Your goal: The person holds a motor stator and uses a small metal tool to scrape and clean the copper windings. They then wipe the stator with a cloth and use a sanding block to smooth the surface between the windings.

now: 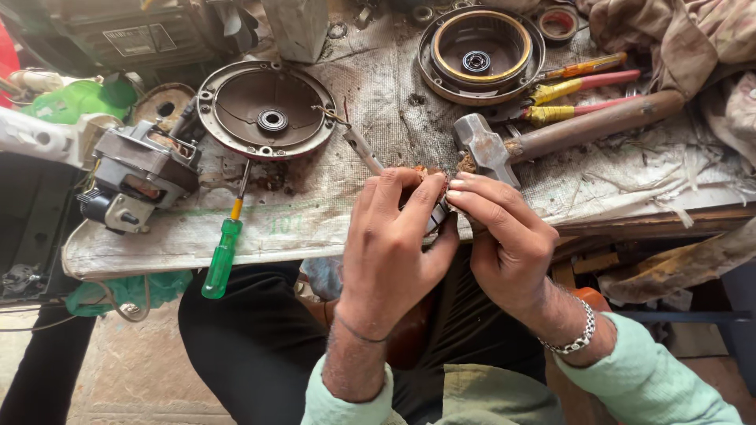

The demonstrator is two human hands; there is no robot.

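Note:
My left hand [394,244] and my right hand [504,236] meet at the front edge of the workbench [354,79]. Together they clasp a small motor part [435,211] with copper-coloured winding showing between the fingers; most of it is hidden by my hands. A thin metal tool [362,149] pokes out from behind my left fingers toward the round end cover [266,110]. A hammer [551,134] with a steel head and wooden handle lies just beyond my right fingertips.
A green-handled screwdriver [222,252] hangs over the bench edge at left. A small electric motor [138,177] sits at far left. A round housing with a bearing [480,51] lies at the back, pliers with yellow and pink grips [583,86] beside it, and cloth [669,31] at right.

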